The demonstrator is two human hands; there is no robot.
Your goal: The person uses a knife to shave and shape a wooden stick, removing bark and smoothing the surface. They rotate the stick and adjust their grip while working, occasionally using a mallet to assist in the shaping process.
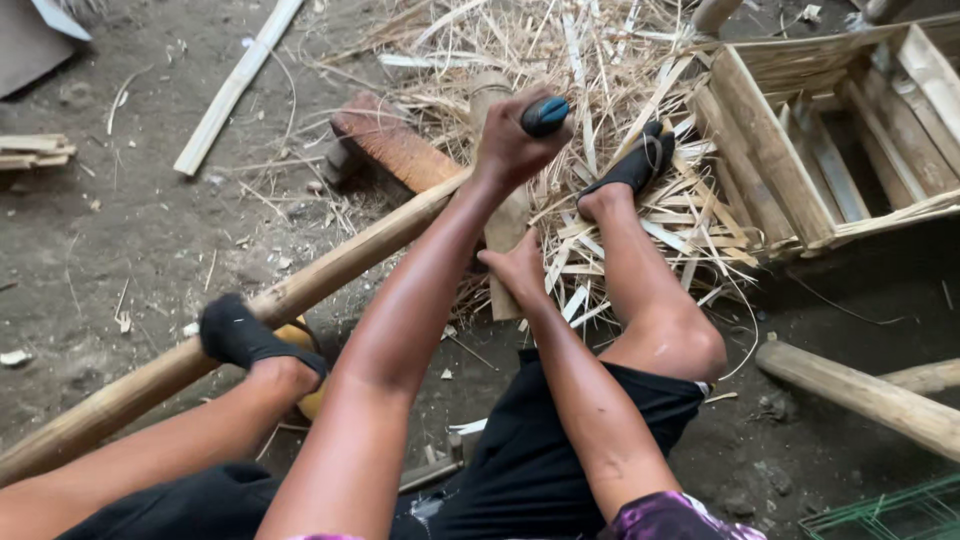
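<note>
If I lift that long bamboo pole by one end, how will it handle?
The bamboo pole looks thick and straight, so probably stiff, not floppy. Being round, it may roll once the foot on it lifts. Its length likely makes the far end swing awkwardly.

So the long bamboo pole runs diagonally across the dirt floor. Behind its far end sits a heap of split strips, the wooden crate right of that, two logs nearer.

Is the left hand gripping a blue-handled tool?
Yes, the left hand is closed around a tool's blue handle, raised above the bamboo pole.
</note>
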